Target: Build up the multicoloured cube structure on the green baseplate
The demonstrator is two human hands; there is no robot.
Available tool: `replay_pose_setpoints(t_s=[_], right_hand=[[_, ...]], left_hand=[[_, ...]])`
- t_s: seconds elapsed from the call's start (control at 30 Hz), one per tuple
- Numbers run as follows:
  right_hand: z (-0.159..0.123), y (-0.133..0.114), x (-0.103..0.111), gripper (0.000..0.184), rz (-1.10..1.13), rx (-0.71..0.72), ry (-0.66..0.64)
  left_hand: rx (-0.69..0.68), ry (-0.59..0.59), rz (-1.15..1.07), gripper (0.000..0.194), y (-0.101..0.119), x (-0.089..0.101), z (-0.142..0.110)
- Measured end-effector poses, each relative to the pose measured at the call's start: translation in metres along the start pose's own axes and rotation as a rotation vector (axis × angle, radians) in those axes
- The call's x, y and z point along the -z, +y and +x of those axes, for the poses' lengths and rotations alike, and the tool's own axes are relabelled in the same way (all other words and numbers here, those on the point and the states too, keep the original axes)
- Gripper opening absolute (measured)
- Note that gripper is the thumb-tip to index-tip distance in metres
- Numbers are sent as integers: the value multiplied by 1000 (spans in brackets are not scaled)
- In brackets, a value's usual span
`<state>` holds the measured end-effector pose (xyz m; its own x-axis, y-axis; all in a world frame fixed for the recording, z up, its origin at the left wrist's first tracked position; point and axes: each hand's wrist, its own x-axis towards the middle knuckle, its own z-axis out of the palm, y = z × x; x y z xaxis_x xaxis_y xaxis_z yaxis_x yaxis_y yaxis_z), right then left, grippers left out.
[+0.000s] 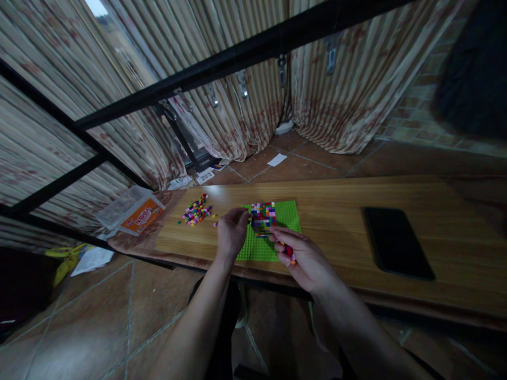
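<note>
A bright green studded baseplate point(288, 215) lies on the wooden tabletop. Small toy bricks in many colours form a block point(263, 212) of rows on its upper part. My left hand point(233, 232) is at the block's left side, thumb and fingers pinched together; whatever may be between the fingertips is hidden. Over the lower right of the baseplate is my right hand point(303, 257), its fingers curled around several loose toy bricks point(289, 252) in red, pink and orange. The right fingertips reach close to the block's lower edge, and blur hides whether they touch it.
A pile of loose toy bricks point(197, 211) lies left of the baseplate, with a few strays beside my left hand. A clear plastic box point(137, 208) with an orange label stands at the left end. A dark tablet-like slab point(397, 241) lies at the right.
</note>
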<state>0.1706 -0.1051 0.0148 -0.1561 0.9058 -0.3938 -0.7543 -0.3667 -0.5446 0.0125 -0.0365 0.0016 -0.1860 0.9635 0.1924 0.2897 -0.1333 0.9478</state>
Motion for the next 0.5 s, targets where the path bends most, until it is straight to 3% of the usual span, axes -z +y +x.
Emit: replay_pose_setpoints(t_s=[0.5], right_hand=[[0, 0, -1, 33, -6, -5, 3]], left_hand=[[67, -9, 14, 17, 4, -4, 8]])
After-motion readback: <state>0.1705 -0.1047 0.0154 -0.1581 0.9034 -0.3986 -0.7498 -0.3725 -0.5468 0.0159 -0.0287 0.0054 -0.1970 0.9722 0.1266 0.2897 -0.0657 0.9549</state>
